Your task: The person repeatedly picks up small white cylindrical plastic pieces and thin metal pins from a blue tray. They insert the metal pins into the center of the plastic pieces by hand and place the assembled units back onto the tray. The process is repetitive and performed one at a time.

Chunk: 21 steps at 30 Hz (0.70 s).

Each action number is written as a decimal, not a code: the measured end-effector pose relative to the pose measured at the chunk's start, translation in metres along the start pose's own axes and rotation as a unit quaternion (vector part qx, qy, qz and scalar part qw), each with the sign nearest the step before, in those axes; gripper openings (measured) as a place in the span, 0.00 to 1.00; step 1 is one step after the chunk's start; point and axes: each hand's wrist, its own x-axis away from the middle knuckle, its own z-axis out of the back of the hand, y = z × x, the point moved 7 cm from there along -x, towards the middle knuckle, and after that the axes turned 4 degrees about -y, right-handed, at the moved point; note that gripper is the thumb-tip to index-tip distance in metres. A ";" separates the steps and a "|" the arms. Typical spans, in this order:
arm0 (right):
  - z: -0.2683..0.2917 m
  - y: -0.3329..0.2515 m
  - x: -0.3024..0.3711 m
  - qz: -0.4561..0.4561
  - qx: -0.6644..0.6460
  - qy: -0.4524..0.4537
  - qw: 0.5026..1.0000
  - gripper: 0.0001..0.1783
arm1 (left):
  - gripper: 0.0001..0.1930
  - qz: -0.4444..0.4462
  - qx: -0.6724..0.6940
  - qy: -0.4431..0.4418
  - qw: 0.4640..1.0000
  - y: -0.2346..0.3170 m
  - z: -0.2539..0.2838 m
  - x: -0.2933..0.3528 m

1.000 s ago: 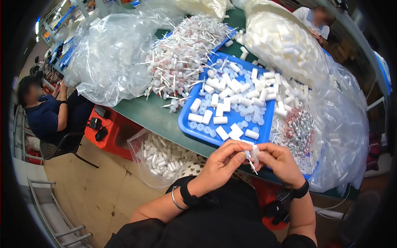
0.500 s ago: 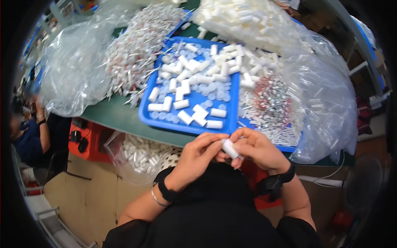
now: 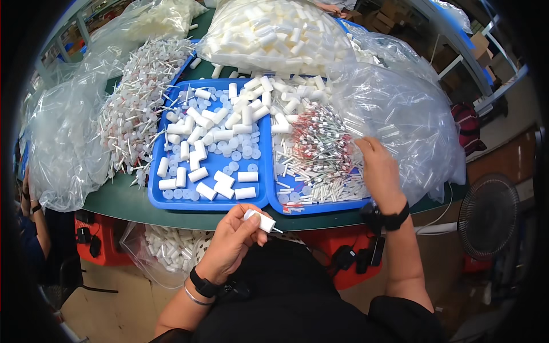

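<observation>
Holding 1 Tube, Reaching for Sticks

Left hand (image 3: 231, 243) grips a small white tube (image 3: 260, 220), a thin pin protruding from its right end, near the counter (image 3: 123, 200) edge. Right hand (image 3: 378, 171) rests loosely curled on the pile of red-tipped sticks (image 3: 320, 151) in the right blue tray (image 3: 320, 207); grasping nothing that shows. Advice: pick 1 stick cleanly, keep the tube level.
</observation>
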 end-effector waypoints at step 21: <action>0.009 -0.136 0.025 0.171 -0.284 -0.082 0.940 0.16 | 0.11 -0.030 0.039 0.006 0.999 0.010 -0.014 -0.008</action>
